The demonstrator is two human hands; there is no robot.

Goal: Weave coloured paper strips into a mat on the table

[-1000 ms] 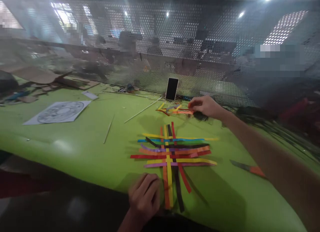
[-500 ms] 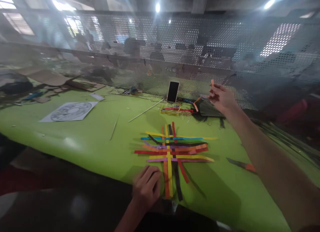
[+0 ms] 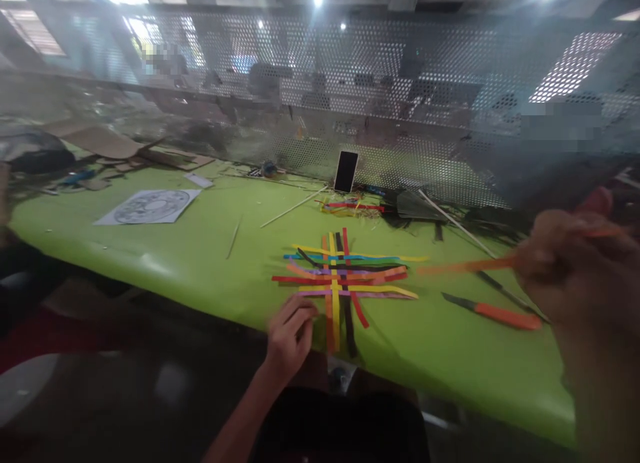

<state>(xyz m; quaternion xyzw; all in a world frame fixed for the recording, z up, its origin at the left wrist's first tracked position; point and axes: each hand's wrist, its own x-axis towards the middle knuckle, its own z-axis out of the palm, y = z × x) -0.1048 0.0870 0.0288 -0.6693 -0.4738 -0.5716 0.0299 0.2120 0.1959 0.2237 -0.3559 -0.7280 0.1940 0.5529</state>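
Note:
Crossed paper strips (image 3: 335,286) in several colours lie woven together on the green table (image 3: 200,263). Just left of their lower ends, at the table's front edge, rests my left hand (image 3: 291,330), its fingers curled; whether they touch a strip I cannot tell. On the right, my right hand (image 3: 565,270) is raised and blurred, with its fingers closed on an orange strip (image 3: 465,266) that stretches left toward the woven strips. Below that strip lies a knife with an orange handle (image 3: 507,316), its blade pointing left.
A phone (image 3: 346,172) leans against the perforated screen (image 3: 300,143) at the back, behind loose scraps (image 3: 355,207). A printed sheet (image 3: 150,206) and thin sticks (image 3: 294,206) lie to the left. Cardboard pieces (image 3: 100,142) fill the far left.
My right hand has come back from the screen toward the right side, and the orange strip now shows at length. The view has shifted a little. My left hand stays beside the weave.

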